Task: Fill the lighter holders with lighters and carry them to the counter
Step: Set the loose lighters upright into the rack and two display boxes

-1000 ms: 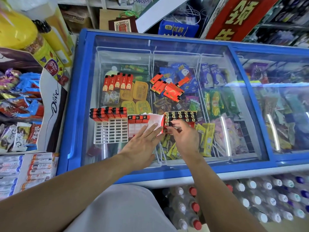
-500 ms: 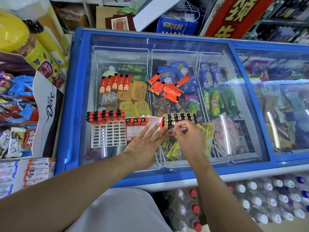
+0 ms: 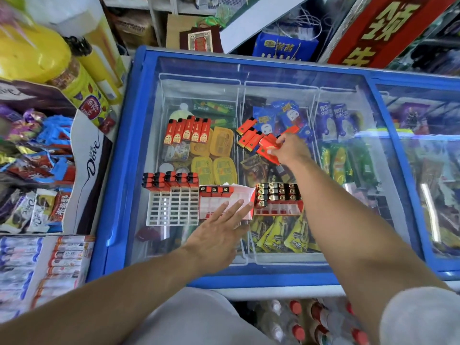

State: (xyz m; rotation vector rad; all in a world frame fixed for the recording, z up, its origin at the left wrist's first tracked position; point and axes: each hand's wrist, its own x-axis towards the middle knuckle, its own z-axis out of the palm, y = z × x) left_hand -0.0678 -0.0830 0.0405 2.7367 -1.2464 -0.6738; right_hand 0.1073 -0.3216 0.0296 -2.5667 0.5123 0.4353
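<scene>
Three lighter holders stand side by side on the freezer's glass lid (image 3: 348,115). The white grid holder (image 3: 171,207) on the left has two rows of red lighters along its far edge. The middle holder (image 3: 219,201) has three lighters in it. The red holder (image 3: 278,199) on the right is mostly full. My left hand (image 3: 219,235) lies flat with spread fingers on the middle holder's near side. My right hand (image 3: 290,149) reaches over a loose pile of red lighters (image 3: 251,139) farther back, its fingers closing on one of them. A row of red lighters (image 3: 188,130) lies at the back left.
Candy and snack packs (image 3: 32,170) crowd the shelf to the left of the freezer. A yellow jar (image 3: 37,58) leans at the top left. Bottles with red caps (image 3: 298,324) stand below the freezer's front edge. Bags and a red sign (image 3: 378,31) stand behind the freezer.
My right hand left the red holder on the right and reached forward to the loose pile of lighters. My left hand stayed flat on the middle holder.
</scene>
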